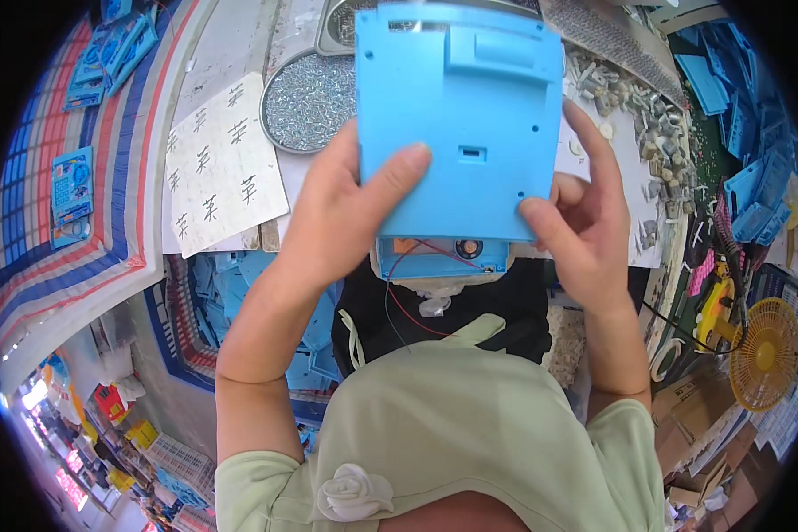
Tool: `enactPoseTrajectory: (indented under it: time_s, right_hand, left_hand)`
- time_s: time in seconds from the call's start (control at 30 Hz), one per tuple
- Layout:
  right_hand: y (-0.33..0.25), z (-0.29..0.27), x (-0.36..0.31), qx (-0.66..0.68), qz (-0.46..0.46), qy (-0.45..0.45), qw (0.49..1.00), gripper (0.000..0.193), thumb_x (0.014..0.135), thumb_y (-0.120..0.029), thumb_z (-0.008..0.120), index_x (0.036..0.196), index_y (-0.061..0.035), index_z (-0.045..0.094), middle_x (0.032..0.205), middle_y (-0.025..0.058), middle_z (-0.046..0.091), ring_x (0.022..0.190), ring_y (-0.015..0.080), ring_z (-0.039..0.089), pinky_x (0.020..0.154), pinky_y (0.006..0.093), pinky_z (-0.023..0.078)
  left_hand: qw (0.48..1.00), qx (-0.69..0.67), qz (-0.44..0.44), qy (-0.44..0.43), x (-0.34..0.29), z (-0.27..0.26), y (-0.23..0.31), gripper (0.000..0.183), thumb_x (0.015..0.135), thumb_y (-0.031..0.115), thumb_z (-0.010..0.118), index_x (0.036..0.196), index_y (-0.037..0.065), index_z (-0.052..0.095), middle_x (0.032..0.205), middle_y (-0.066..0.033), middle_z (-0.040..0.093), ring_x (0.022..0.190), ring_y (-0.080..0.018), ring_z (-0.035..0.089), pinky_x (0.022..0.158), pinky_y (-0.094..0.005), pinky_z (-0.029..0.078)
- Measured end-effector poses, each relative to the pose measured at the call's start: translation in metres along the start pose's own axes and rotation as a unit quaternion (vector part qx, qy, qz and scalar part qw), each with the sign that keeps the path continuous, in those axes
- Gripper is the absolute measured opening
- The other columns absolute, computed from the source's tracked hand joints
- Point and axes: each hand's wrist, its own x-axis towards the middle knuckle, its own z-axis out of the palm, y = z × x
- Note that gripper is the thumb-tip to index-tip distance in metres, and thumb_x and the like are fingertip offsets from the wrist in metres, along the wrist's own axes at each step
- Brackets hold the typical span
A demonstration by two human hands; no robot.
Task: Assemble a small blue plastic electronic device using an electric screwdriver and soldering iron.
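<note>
On the left of the panel (pixel 461 195), screws (pixel 309 102) lie in a tray (pixel 277 139), and farther left is a paper sheet (pixel 226 173). On the panel's right lie metal parts (pixel 661 133). The panel's near edge partly covers a case (pixel 439 269).

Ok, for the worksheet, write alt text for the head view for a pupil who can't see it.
A person's left hand and right hand hold up a blue plastic panel, with a blue casing partly visible below. To the left are a round tray of small metal pieces and a handwritten sheet.
</note>
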Motion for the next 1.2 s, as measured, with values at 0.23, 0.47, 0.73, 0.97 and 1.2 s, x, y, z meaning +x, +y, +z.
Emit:
enactPoseTrajectory:
  time_s: [0.23,0.47,0.73,0.97,1.2]
  right_hand:
    - [0.042,0.002,-0.038,-0.259,0.005,0.038,0.965,0.078,0.094,-0.013,0.069,0.157,0.0002,0.025,0.058,0.0051,0.053,0.050,0.0175,0.054,0.053,0.0300,0.043]
    - [0.051,0.003,-0.022,-0.264,0.022,-0.010,0.964,0.067,0.094,-0.018,0.069,0.153,-0.0068,0.038,0.059,0.0083,0.054,0.051,0.0249,0.057,0.054,0.0348,0.045]
    - [0.041,-0.002,-0.020,-0.286,-0.013,-0.081,0.955,0.055,0.092,-0.015,0.071,0.144,-0.0099,0.055,0.064,0.0112,0.055,0.055,0.0259,0.057,0.057,0.0357,0.047]
    - [0.051,0.005,-0.025,-0.450,-0.135,-0.087,0.879,0.060,0.092,-0.015,0.072,0.148,-0.0096,0.052,0.064,0.0125,0.060,0.056,0.0300,0.061,0.055,0.0418,0.048]
    - [0.005,0.001,-0.009,-0.595,-0.104,-0.183,0.776,0.058,0.092,-0.021,0.071,0.146,-0.0098,0.054,0.053,0.0097,0.056,0.048,0.0312,0.060,0.051,0.0426,0.047]
  left_hand:
    - [0.920,0.356,0.152,0.057,-0.015,0.008,-0.038,0.089,0.084,0.032,0.079,0.151,-0.006,0.035,0.087,-0.0153,0.068,0.069,-0.0264,0.068,0.064,-0.0365,0.054]
    - [0.895,0.431,0.096,0.060,-0.015,-0.002,-0.039,0.086,0.084,0.030,0.077,0.151,-0.003,0.037,0.067,-0.0095,0.059,0.058,-0.0249,0.061,0.057,-0.0360,0.049]
    - [0.918,0.376,0.084,0.095,-0.028,-0.006,-0.051,0.083,0.084,0.028,0.079,0.150,-0.003,0.040,0.064,-0.0062,0.053,0.053,-0.0199,0.054,0.053,-0.0333,0.045]
    - [0.884,0.423,0.154,0.130,-0.030,-0.006,-0.074,0.070,0.085,0.027,0.080,0.140,-0.006,0.052,0.068,-0.0066,0.052,0.059,-0.0201,0.054,0.056,-0.0335,0.045]
    - [0.946,0.321,0.037,0.030,-0.027,-0.033,-0.043,0.052,0.084,0.020,0.080,0.130,0.000,0.065,0.072,-0.0097,0.057,0.061,-0.0250,0.055,0.056,-0.0346,0.046]
